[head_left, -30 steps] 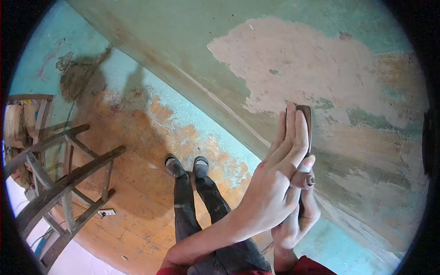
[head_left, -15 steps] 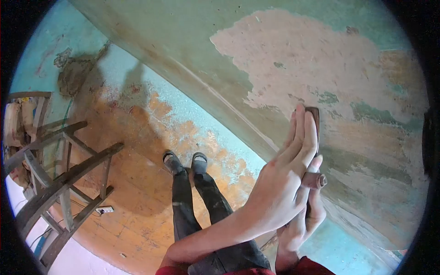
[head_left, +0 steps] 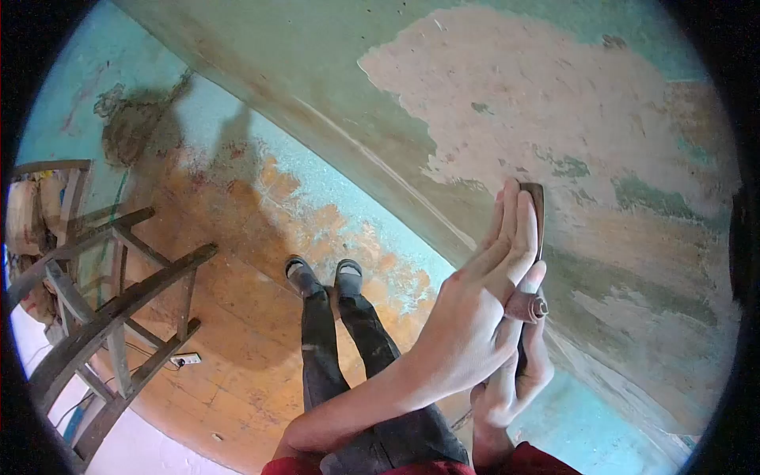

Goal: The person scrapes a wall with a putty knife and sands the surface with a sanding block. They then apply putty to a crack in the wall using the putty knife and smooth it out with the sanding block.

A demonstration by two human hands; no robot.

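Observation:
My left hand (head_left: 483, 309) lies with its fingers stretched out and side by side along a thin dark flat tool (head_left: 540, 214), on the patchy wall (head_left: 633, 237). Just below, my right hand (head_left: 514, 380) is closed around the lower part of the same tool, its fingers bent. A brown rolled piece (head_left: 526, 307) sticks out between the two hands, with its spiral end facing right. The tool's edge shows beyond my left fingertips, and most of its face is hidden behind my fingers.
A wooden ladder-like frame (head_left: 119, 317) stands at the left, with bags (head_left: 36, 214) behind it. A white power strip (head_left: 186, 359) lies on the worn orange floor (head_left: 229, 317). My shoes and legs show at the centre. A large pale bare patch (head_left: 514, 87) marks the green wall.
Both hands and the tool have shifted slightly to the left across the wall. The rolled piece has moved left and a little up with them.

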